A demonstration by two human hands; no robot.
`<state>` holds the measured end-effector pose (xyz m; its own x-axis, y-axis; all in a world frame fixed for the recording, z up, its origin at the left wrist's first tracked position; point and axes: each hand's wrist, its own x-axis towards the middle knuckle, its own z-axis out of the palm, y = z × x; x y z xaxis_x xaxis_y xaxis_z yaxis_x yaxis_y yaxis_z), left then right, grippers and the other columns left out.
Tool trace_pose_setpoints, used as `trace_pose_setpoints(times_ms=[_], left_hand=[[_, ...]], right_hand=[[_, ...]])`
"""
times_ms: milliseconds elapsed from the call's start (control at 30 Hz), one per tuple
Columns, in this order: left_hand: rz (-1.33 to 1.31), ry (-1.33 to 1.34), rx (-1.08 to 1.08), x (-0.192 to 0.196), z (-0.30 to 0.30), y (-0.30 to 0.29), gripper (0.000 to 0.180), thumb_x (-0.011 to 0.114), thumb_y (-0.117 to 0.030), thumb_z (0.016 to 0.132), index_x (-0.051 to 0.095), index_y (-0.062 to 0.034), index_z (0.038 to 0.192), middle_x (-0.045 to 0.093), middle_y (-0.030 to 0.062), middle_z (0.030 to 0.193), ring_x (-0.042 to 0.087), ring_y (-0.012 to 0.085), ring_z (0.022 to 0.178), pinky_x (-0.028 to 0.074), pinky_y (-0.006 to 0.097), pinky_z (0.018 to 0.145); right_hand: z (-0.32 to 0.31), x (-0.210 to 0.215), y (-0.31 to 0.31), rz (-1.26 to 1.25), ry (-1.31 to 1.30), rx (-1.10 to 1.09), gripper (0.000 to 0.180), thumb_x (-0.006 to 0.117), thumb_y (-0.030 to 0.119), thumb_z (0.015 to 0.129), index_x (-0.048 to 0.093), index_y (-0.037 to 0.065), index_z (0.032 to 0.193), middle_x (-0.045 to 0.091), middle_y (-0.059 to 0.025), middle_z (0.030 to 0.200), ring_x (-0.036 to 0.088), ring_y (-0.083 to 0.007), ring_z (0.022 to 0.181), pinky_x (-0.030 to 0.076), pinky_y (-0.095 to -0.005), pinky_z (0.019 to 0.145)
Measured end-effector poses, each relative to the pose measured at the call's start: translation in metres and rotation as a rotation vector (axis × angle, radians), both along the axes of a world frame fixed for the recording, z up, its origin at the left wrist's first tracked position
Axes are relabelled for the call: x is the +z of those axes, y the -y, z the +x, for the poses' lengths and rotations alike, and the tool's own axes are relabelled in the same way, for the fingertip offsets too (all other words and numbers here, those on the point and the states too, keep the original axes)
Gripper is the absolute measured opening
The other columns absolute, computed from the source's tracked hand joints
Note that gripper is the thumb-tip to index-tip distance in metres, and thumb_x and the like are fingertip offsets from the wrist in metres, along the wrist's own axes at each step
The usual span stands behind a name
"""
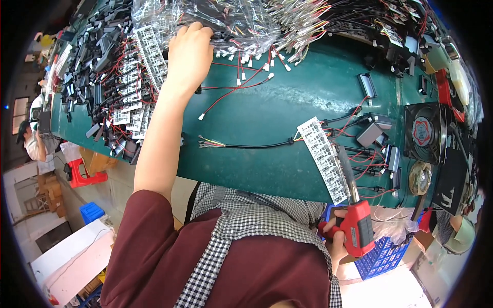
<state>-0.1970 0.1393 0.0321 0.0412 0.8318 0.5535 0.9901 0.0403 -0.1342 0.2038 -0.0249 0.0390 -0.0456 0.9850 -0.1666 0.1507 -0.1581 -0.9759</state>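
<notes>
My left hand (189,59) reaches to the far side of the bench, fingers curled down at a clear plastic bag (241,25) of cables. Its fingertips are hidden, so what they hold cannot be made out. My right hand (336,244) grips a red and black soldering gun (358,228) at the bench's front edge, its shaft pointing away along a white circuit board strip (321,156). A black cable (257,146) with bare coloured ends runs left from this strip. Red-wired leads join its right side to small dark grey housings (374,131).
Piled dark housings (97,56) and more circuit boards (136,92) cover the left. Loose red leads with white connectors (239,90) lie before the bag. At right stand a black fan (425,132) and a tape roll (420,178); a blue crate (380,259) sits below.
</notes>
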Motion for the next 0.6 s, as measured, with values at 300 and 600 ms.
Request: trace_pose_setpoints(times_ms=[300, 600], left_hand=[[-0.106, 0.371, -0.167, 0.036, 0.028, 0.028, 0.009, 0.065, -0.009, 0.075, 0.063, -0.0017, 0.08, 0.055, 0.0101, 0.073, 0.057, 0.0302, 0.075, 0.046, 0.039, 0.067], [-0.631, 0.455, -0.171, 0.029, 0.07, 0.114, 0.013, 0.07, -0.01, 0.072, 0.065, -0.0022, 0.081, 0.059, 0.0096, 0.073, 0.058, 0.0286, 0.072, 0.047, 0.038, 0.064]], right_hand=[[-0.003, -0.002, 0.002, 0.034, 0.04, -0.106, 0.06, 0.058, 0.051, 0.084, 0.053, -0.004, 0.105, 0.056, -0.0053, 0.062, 0.048, -0.0111, 0.053, 0.035, -0.0236, 0.056], [0.008, 0.0, 0.004, -0.057, -0.243, 0.006, 0.043, 0.052, 0.011, 0.081, 0.046, -0.004, 0.121, 0.058, -0.0095, 0.081, 0.051, -0.0119, 0.066, 0.043, -0.0247, 0.062]])
